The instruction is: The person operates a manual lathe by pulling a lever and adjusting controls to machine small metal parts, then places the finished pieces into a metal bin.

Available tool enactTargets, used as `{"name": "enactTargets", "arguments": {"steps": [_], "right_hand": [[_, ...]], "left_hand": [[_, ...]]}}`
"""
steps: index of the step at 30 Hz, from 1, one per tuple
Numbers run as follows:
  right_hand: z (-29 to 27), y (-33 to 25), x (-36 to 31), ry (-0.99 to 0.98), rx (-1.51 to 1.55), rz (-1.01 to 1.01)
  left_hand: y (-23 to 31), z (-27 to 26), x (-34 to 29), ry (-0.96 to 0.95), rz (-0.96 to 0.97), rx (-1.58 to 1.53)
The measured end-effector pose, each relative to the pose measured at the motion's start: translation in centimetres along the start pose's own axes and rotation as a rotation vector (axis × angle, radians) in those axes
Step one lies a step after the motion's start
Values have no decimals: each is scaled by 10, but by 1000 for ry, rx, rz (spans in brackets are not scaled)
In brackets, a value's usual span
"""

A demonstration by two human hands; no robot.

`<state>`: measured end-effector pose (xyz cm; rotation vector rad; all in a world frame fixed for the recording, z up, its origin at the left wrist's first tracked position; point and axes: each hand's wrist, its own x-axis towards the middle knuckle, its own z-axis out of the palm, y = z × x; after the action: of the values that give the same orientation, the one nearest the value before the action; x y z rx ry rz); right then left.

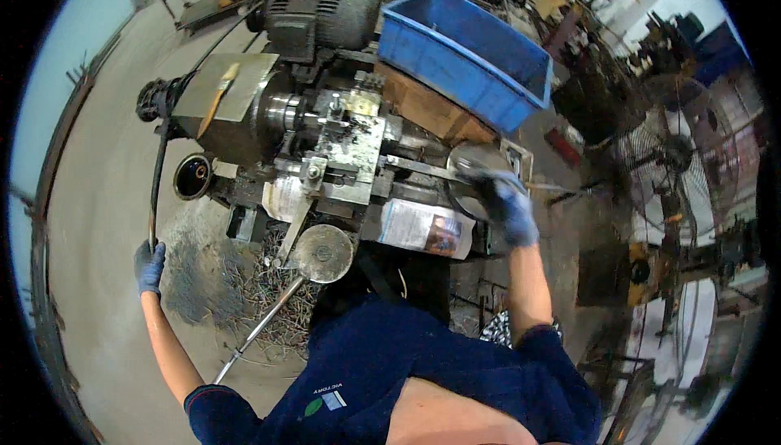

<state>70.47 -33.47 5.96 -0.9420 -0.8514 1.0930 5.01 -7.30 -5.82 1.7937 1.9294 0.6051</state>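
My left hand (150,268), in a grey-blue glove, is closed round the lower end of a long dark rod (157,176). The rod runs up to a dark pulley-like part (159,98) at the left end of a lathe-like machine (350,152). To the right, my gloved right hand (506,205) is blurred by motion. Its fingers are over the outer end of a flat metal bar (423,168) that sticks out from the machine's slide. Just behind that hand is a round metal disc (480,159). Whether the fingers grip the bar is not clear.
A blue plastic bin (464,58) stands behind the machine, beside the electric motor (325,18). A brush (218,102) lies on the metal cover. In front are a round plate with a long handle (324,254), a printed sheet (427,228) and metal shavings (260,307). Fans (675,156) stand right.
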Motion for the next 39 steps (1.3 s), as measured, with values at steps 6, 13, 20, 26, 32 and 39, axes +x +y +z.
{"name": "enactTargets", "arguments": {"steps": [6,13,20,26,32,39], "right_hand": [[152,11,152,-541,-1093,-466],[201,72,221,-751,-1974,-161],[192,105,223,-580,-1834,-348],[191,109,220,-578,-2012,-429],[196,109,248,-490,-1622,-143],[196,100,261,-477,-1505,-32]], "left_hand": [[-48,-6,-30,2,87,156],[-26,-14,-64,-29,-132,73],[-26,-13,-65,29,1,332],[-14,-12,-67,103,-13,437],[-14,-11,-69,130,-7,486],[2,-11,-71,117,-45,427]]}}
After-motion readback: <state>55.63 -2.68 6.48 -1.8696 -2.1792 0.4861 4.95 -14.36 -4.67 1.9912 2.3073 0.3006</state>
